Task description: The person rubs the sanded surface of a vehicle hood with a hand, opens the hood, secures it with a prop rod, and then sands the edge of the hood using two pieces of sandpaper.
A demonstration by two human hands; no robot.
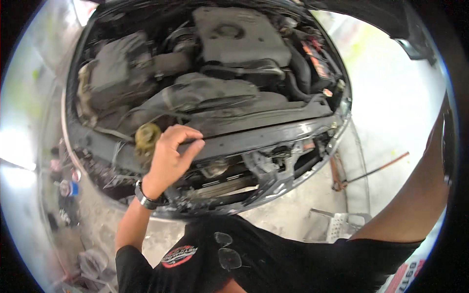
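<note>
My left hand [175, 149], with a dark watch [145, 197] on its wrist, hovers over the front crossmember [254, 141] of a car's engine bay. Its fingers are bent and the thumb stands apart from them; nothing shows between them. Just left of it sits a yellowish translucent reservoir [147, 136]. My right arm [410, 195] is raised along the right rim, and its hand is out of the picture. Part of the lifted hood [366, 17] shows at the top right.
A grey engine cover [242, 36] and a black air box [119, 63] fill the bay, with a battery [316, 61] at right. The front is stripped, exposing metal brackets [273, 168]. A step stool [339, 224] and a rusty bar [378, 168] lie right; a blue can [69, 188] stands left.
</note>
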